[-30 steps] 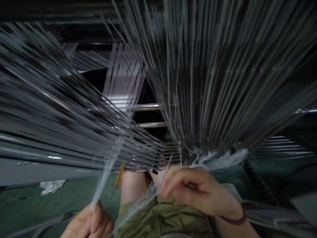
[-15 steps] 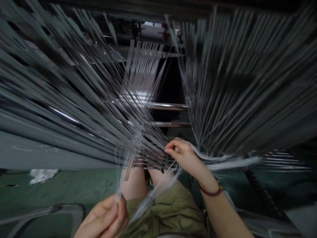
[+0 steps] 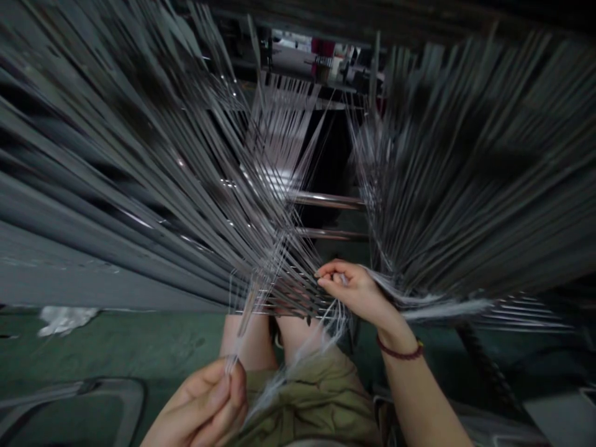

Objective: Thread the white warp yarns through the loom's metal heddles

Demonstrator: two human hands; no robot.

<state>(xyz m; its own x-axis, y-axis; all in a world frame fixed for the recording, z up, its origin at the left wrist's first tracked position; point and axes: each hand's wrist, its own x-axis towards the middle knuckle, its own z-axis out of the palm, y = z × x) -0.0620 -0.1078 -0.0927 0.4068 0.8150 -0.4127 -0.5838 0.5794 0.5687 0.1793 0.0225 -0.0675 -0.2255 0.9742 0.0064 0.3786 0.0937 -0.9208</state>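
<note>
My left hand (image 3: 209, 397) is closed above my lap, pinching a few fine white threads (image 3: 231, 362) between thumb and fingertips. The threads run up to the crossing yarns in the middle. A thin flat tan strip (image 3: 246, 310) hangs beside them. My right hand (image 3: 354, 288) is closed at the lower point of the left fan of grey warp threads (image 3: 223, 205), thumb and forefinger together on threads there. A loose bunch of white threads (image 3: 307, 357) trails from below this hand across my lap. What lies inside the right palm is partly hidden.
Another fan of warp threads (image 3: 447, 186) spreads at right, gathered into a white bundle (image 3: 447, 308). Metal rods (image 3: 330, 200) cross behind the threads. A dark beam (image 3: 419, 18) spans the top. White scraps (image 3: 67, 318) and a grey metal frame (image 3: 125, 397) are at lower left.
The view has shifted a little, so the threads and rods sit farther right. My left hand has risen slightly and keeps its pinch. My right hand stays at the threads' lower point.
</note>
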